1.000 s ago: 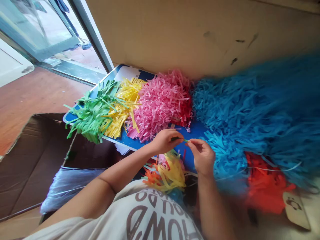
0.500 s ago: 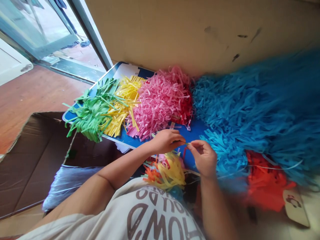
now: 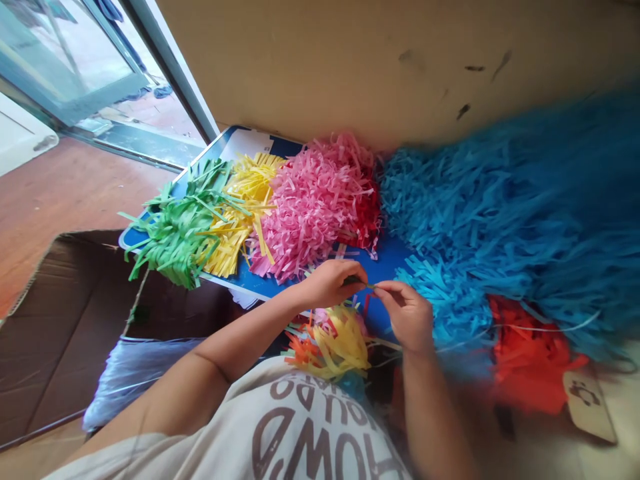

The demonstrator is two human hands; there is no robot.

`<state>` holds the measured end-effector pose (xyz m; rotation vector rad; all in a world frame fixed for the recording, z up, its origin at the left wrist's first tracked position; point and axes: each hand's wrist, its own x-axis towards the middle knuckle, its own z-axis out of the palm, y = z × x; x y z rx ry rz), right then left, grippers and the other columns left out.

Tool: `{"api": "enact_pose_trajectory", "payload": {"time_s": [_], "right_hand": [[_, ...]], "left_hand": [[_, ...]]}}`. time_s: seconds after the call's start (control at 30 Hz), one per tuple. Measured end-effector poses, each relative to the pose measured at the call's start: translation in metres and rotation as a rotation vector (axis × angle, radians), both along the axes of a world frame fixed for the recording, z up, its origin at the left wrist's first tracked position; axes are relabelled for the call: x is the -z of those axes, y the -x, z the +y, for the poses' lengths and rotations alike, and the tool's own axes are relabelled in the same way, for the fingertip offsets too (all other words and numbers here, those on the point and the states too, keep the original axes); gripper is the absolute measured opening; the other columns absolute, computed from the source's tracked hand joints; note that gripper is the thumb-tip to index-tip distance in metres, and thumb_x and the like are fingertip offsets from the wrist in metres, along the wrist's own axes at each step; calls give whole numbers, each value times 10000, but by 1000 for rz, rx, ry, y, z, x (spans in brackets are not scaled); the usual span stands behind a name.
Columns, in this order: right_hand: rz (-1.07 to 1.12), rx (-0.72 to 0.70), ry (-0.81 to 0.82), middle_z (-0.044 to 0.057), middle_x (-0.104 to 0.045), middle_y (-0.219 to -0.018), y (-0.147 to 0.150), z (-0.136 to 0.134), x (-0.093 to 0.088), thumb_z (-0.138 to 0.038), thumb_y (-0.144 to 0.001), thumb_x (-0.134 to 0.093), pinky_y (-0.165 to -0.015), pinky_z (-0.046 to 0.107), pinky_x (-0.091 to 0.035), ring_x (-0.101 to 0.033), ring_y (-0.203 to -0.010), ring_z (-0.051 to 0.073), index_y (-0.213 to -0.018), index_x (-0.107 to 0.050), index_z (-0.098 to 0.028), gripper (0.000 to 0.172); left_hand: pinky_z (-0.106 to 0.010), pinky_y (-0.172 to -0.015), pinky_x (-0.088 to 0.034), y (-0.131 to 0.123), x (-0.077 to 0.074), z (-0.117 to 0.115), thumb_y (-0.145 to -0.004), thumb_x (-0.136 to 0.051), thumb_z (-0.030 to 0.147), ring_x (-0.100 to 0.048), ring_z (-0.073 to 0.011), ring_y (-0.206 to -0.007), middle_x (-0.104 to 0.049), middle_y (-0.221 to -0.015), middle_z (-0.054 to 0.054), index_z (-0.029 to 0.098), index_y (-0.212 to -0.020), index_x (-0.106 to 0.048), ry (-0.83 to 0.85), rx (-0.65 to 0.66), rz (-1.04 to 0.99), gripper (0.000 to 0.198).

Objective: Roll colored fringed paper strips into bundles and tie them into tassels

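My left hand [image 3: 334,283] and my right hand [image 3: 409,316] meet fingertip to fingertip over the near edge of the blue table [image 3: 385,259]. Both are closed in a pinch on a thin greenish paper strip [image 3: 371,287], mostly hidden by the fingers. Just below them, against my shirt, is a mixed bunch of paper strips [image 3: 345,343] in yellow, orange, pink and red. What holds that bunch up cannot be made out. Light blue paper fringe [image 3: 440,293] lies close to the right of my right hand.
Across the table lie piles of green strips [image 3: 183,230], yellow strips [image 3: 233,233], pink strips [image 3: 315,207] and a big blue heap [image 3: 480,207]. Red paper [image 3: 530,360] sits at right. At lower left, white string [image 3: 130,373] stands by an open cardboard box [image 3: 60,333].
The view has shifted slightly, moving the table and piles a little leftward. My hands stay pinched together in nearly the same pose, fingertips still on the strip.
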<state>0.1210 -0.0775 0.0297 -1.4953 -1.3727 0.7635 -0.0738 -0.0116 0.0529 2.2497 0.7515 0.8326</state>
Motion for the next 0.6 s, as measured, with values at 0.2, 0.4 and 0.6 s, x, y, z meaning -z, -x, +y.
{"api": "enact_pose_trajectory", "payload": {"time_s": [0.2,0.4,0.6], "right_hand": [[-119,33,-92,25,-745,-842,0,-5,-5,-412,-866,-653,-736,306,-543,-685,-743,178,-875,-732,-225,203],[-167,80,-143,22,-740,-863,-3,-11,-9,-390,-887,-640,-754,299,-551,-686,-783,175,-888,-727,-238,176],[-145,123,-152,28,-741,-860,0,-13,-11,-385,-884,-646,-752,305,-563,-690,-772,177,-893,-733,-240,169]], "left_hand": [[-299,-862,-454,-13,-2,-5,-965,-550,356,-647,-177,-888,-702,-923,-67,177,-1017,-653,-201,-16,63,214],[-229,-727,-488,-16,2,-6,-975,-527,296,-654,-139,-800,-710,-868,-61,180,-944,-693,-194,-46,-53,205],[-269,-797,-514,-21,5,-7,-972,-536,332,-666,-143,-817,-733,-883,-74,203,-910,-722,-292,-79,-147,235]]}}
